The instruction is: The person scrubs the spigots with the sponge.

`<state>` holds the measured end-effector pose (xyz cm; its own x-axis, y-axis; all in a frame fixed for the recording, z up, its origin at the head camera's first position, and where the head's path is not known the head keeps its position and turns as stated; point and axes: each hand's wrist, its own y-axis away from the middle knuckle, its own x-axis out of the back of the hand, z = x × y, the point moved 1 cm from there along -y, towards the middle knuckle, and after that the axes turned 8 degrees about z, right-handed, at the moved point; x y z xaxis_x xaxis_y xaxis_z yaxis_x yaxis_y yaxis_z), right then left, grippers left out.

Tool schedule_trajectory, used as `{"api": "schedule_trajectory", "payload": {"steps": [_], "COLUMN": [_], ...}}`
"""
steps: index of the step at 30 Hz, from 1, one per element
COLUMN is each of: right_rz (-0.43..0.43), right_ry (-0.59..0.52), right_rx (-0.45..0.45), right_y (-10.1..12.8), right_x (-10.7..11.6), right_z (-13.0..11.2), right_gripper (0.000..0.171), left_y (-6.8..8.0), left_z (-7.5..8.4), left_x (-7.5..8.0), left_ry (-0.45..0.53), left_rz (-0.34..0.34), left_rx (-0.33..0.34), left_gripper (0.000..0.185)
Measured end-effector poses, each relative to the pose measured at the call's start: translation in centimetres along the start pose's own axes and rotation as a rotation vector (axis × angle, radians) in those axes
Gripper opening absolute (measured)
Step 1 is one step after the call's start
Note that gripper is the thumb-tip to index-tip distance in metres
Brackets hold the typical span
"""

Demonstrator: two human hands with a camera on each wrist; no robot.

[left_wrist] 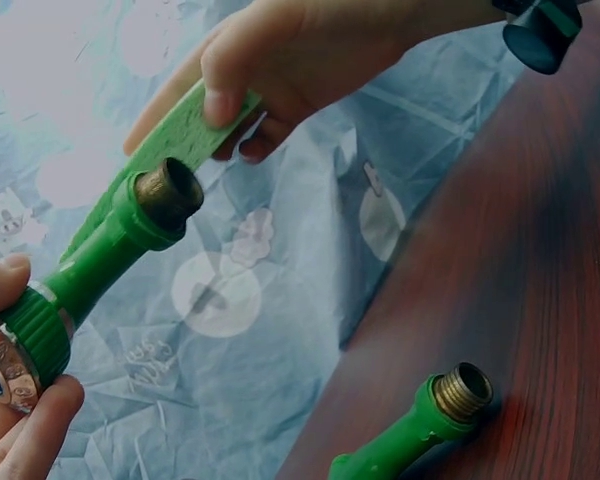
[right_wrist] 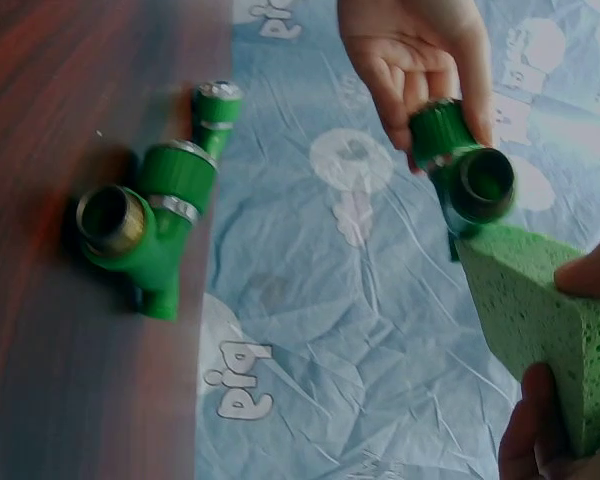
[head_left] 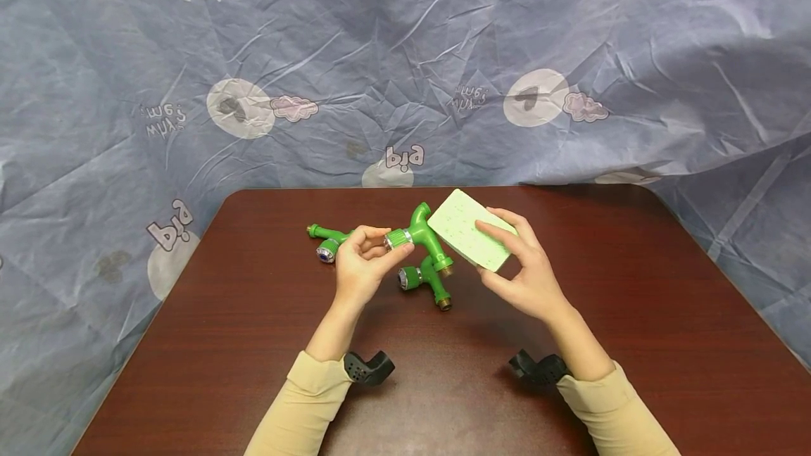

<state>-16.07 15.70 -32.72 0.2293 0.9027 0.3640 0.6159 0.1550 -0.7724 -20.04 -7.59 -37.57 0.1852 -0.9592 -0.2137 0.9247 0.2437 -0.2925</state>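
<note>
My left hand pinches the ribbed knob of a green faucet between thumb and fingers, holding it above the table. The faucet's brass threaded end faces the left wrist camera. In my right hand is a pale green, porous sponge, gripped by its edges between thumb and fingers. One edge of the sponge lies right at the faucet's body in the head and right wrist views. Below the held faucet, a second green faucet lies on the table.
A third green faucet rests farther left, partly hidden behind my left hand. The dark brown table ends at a blue printed cloth hanging behind it. Black wrist mounts sit at both cuffs.
</note>
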Motion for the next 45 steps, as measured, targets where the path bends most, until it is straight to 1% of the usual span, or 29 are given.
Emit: {"api": "schedule_trajectory", "payload": {"steps": [5,7,12,15,17,20,22,25,28,30,32,35,37,40,45], "right_rz": [-0.027,-0.030,0.006,0.029,0.033,0.026,0.019,0.018,0.025,0.028,0.029,0.031,0.032,0.033,0.033], "right_ry": [-0.043,-0.056,-0.100,-0.080,-0.043,0.008,0.030,0.044,0.038,0.030,0.020,0.007,0.002,0.003,0.011], "right_rx": [0.047,0.061,0.024,-0.003,-0.010,-0.016,-0.017,-0.017,-0.022,-0.026,-0.032,-0.037,-0.041,-0.044,-0.050], "right_y": [-0.2,-0.2,-0.2,-0.1,-0.1,0.0,0.0,0.1,0.1,0.1,0.2,0.3,0.3,0.3,0.2], "right_x": [0.5,0.6,0.8,0.7,0.5,0.1,0.0,-0.2,-0.3,-0.4,-0.5,-0.6,-0.6,-0.6,-0.5], "right_z": [0.3,0.3,0.3,0.1,0.0,-0.2,-0.3,-0.3,-0.2,-0.1,0.0,0.2,0.2,0.1,0.0], "right_gripper": [0.052,0.051,0.052,0.052,0.053,0.054,0.055,0.056,0.056,0.057,0.057,0.056,0.056,0.056,0.056], "left_y": [-0.3,-0.3,-0.3,-0.3,-0.2,-0.1,0.0,0.0,0.0,0.0,0.1,0.1,0.1,0.1,-0.1], "left_z": [-0.1,0.0,0.1,0.0,0.1,0.1,0.1,0.1,0.0,-0.1,-0.3,-0.3,-0.2,-0.1,0.1], "left_x": [0.4,0.5,0.5,0.4,0.3,0.1,0.0,-0.1,-0.2,-0.2,-0.2,-0.1,-0.1,0.0,0.1], "left_ry": [0.010,0.020,0.022,0.015,0.014,0.030,0.044,0.062,0.107,0.152,0.198,0.206,0.183,0.151,0.141], "left_rz": [0.075,0.090,0.106,0.110,0.096,0.053,0.032,0.009,-0.034,-0.069,-0.096,-0.109,-0.121,-0.156,-0.215], "left_rx": [0.000,0.003,0.006,0.014,0.017,0.011,-0.005,-0.035,-0.053,-0.025,0.025,0.108,0.139,0.133,0.071], "left_gripper": [0.034,0.033,0.034,0.035,0.036,0.038,0.039,0.039,0.038,0.038,0.039,0.043,0.045,0.049,0.054]}}
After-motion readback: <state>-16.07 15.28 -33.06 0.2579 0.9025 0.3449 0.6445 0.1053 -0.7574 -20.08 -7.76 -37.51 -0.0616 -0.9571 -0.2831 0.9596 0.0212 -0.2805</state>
